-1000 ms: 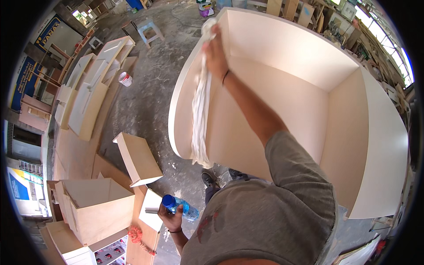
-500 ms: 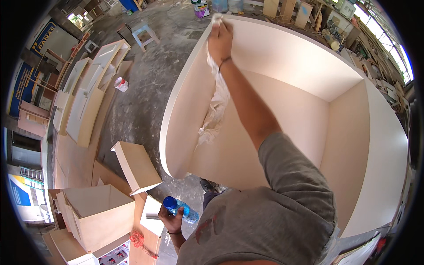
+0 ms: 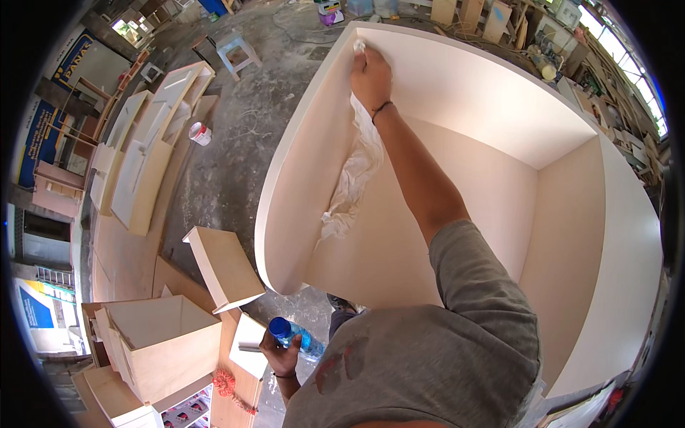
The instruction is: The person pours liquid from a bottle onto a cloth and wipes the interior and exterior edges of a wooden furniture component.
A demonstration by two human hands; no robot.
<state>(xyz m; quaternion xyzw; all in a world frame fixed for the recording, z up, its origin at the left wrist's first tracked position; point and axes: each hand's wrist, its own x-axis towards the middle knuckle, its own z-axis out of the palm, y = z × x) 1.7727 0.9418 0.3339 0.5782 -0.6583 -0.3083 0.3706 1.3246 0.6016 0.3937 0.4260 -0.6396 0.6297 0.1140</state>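
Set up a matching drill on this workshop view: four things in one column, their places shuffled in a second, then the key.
1. white cloth
2. clear plastic bottle with blue cap
3. small white jar with red lid
4. pale stool

A. on the concrete floor beside stacked panels
B. in the left hand
C. far off, near the top edge
D. under the right hand, against the large cream cabinet wall

Pairs: 1-D, 2-B, 3-A, 4-C

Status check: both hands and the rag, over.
Right hand presses crumpled white cloth rag on the inner wall of the large cream wooden cabinet, near its top corner. Left hand grips blue-capped plastic bottle. Nothing blocking.
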